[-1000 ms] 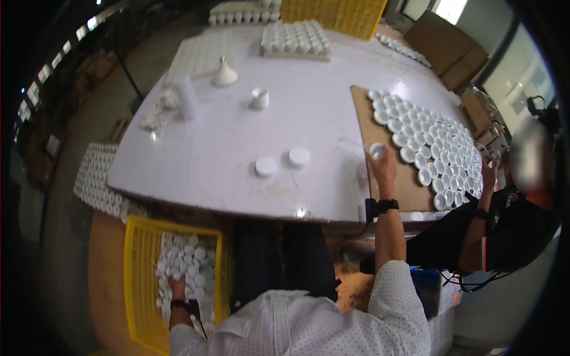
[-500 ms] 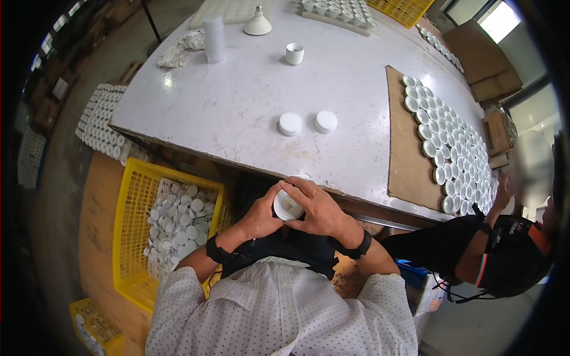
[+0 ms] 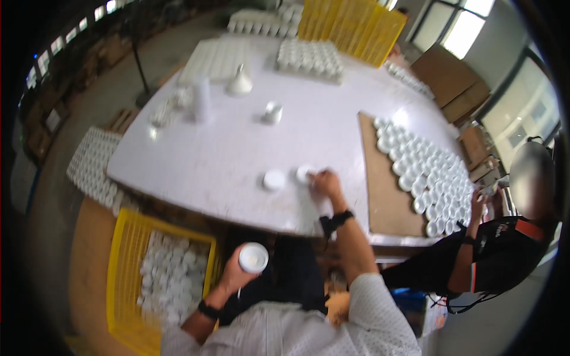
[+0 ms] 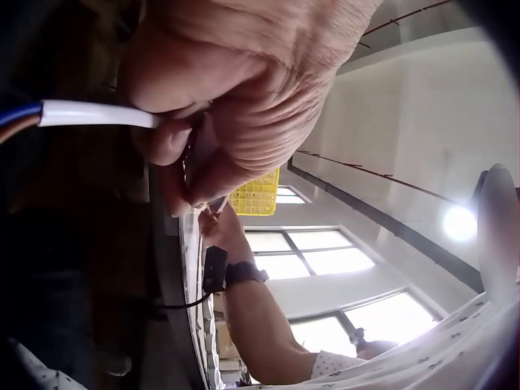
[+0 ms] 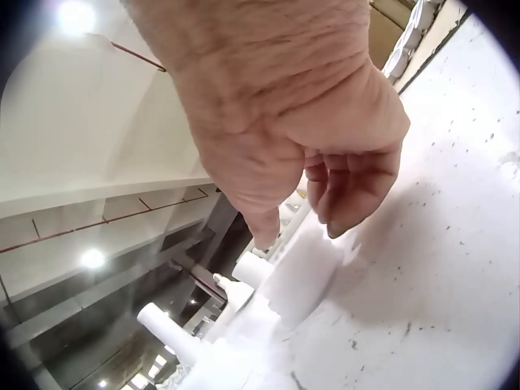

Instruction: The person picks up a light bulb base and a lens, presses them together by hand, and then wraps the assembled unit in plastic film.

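Low at the table's front edge, my left hand [image 3: 233,274] grips a white round lamp housing [image 3: 253,258], its circular face turned up. A white-sleeved cable [image 4: 97,114] with blue and brown wire ends sticks out beside the fingers in the left wrist view. My right hand [image 3: 328,185] reaches over the table, fingertips at the edge of the right-hand stack of white discs [image 3: 304,174]. In the right wrist view, thumb and bent fingers [image 5: 349,199] stand apart close over that stack. A second white disc stack [image 3: 274,180] lies just to its left.
A yellow crate [image 3: 119,267] of white pieces stands left of my lap. On the table are a brown board [image 3: 377,196] with rows of white cups [image 3: 415,166], a bulb [image 3: 240,84], a white cup [image 3: 273,113] and a foam tray [image 3: 217,59]. Another person [image 3: 504,249] works at right.
Half a second ago both hands held the lamp housing together over my lap. Now the left hand alone holds it, and the right hand has moved forward to the right-hand disc stack.
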`<action>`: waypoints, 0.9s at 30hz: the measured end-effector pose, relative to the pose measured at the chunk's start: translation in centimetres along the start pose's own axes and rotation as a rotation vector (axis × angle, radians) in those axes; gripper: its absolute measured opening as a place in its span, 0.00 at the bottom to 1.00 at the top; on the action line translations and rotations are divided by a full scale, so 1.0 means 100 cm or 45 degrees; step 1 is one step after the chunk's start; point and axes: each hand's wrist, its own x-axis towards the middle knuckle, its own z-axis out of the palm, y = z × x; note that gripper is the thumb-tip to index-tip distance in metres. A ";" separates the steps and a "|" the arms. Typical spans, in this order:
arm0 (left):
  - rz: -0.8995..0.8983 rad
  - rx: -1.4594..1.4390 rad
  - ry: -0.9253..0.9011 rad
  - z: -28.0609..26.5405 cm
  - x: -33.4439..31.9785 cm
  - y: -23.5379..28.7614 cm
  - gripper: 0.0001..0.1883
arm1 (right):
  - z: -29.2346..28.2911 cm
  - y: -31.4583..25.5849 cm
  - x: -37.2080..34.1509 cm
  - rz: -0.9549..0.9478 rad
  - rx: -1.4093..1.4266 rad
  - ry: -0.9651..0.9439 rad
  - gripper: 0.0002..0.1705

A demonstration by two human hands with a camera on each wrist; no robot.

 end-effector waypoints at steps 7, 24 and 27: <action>0.007 -0.023 -0.052 0.001 0.004 -0.011 0.38 | -0.067 -0.090 -0.042 0.453 0.702 -0.064 0.19; -0.031 0.006 -0.030 0.009 -0.002 -0.023 0.38 | -0.050 -0.060 -0.045 0.421 1.213 -0.047 0.15; -0.022 -0.040 -0.050 0.006 0.001 -0.008 0.37 | -0.069 -0.069 -0.068 0.531 1.544 -0.079 0.11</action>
